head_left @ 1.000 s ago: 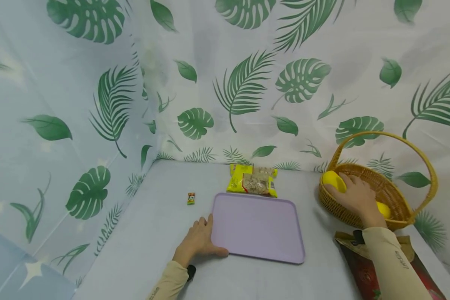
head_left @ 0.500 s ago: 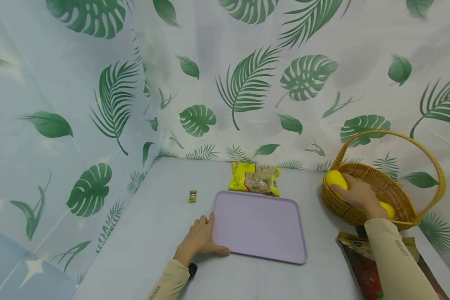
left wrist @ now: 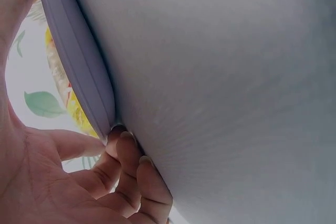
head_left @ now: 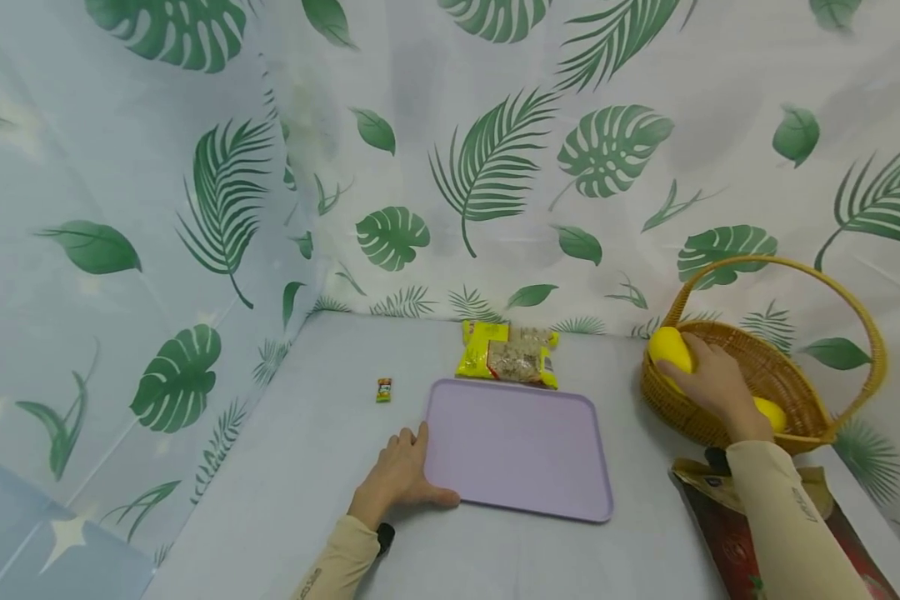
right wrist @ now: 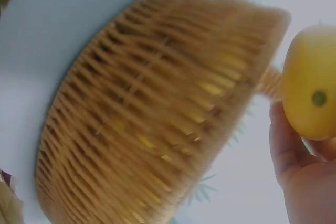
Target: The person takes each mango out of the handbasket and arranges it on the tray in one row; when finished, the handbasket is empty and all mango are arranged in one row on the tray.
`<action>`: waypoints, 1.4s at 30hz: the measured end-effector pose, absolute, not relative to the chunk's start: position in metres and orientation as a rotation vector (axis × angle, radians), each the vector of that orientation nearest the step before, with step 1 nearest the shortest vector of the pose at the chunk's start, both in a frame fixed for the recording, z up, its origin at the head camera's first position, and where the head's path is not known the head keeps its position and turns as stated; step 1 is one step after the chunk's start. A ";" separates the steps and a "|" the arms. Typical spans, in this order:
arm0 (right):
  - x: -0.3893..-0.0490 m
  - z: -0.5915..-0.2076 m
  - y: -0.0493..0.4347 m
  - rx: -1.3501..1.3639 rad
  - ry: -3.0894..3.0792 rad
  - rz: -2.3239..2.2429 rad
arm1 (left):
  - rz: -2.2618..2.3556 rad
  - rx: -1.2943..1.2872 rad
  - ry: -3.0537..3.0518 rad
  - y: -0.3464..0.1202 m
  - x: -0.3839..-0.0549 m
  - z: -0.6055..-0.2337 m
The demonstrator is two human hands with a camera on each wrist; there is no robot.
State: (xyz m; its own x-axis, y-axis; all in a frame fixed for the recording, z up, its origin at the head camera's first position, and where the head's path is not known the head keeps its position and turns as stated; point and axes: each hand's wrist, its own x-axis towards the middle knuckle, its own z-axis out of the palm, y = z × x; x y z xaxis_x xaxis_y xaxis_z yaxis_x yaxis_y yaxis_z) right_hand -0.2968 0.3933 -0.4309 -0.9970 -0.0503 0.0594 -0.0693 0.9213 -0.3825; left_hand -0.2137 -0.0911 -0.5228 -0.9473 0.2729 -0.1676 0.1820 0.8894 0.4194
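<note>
My right hand [head_left: 716, 385] grips a smooth yellow mango [head_left: 669, 343] at the left rim of a wicker basket [head_left: 678, 417]. Up close in the right wrist view, the mango [right wrist: 314, 77] shows a small dark stem spot and stands above the basket rim, fingers and thumb around its lower side. Another yellow fruit [head_left: 770, 414] lies in the basket, partly behind the wrist. At the near left corner of a lilac tray [head_left: 517, 450], my left hand [head_left: 396, 477] holds the edge, thumb on the near side. The left wrist view shows curled fingertips [left wrist: 126, 137] against the tray rim.
Yellow bags of grain-like food [head_left: 510, 354] lie behind the tray against the leaf-printed backdrop. A small wrapped candy [head_left: 384, 390] is left of them. A dark red pouch [head_left: 727, 525] lies in front of the basket, partly under the right forearm. The basket's tall handle [head_left: 787, 271] arches above it.
The mango in my right hand has risen slightly at the basket's left rim, with the hand now around it more fully. My left hand has stayed at the tray corner.
</note>
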 end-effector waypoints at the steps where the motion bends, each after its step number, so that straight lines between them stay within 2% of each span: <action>1: -0.296 -0.429 0.389 0.109 -3.011 0.615 | 0.596 0.343 2.836 -0.092 -0.214 -0.523; 14: -0.282 -0.434 0.336 0.231 -2.937 0.700 | 0.586 0.326 2.833 -0.095 -0.212 -0.527; 42: -0.270 -0.500 0.194 0.436 -3.034 0.941 | 0.597 0.355 2.848 -0.091 -0.213 -0.526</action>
State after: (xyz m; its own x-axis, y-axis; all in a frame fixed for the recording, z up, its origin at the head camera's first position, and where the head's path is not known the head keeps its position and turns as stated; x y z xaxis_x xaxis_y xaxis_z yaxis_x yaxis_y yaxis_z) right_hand -0.2695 0.1942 -0.4997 -0.9610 -0.2758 0.0186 -0.2380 0.7911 -0.5635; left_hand -0.2126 -0.0909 -0.5263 -0.9491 0.2749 -0.1538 0.1900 0.8889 0.4168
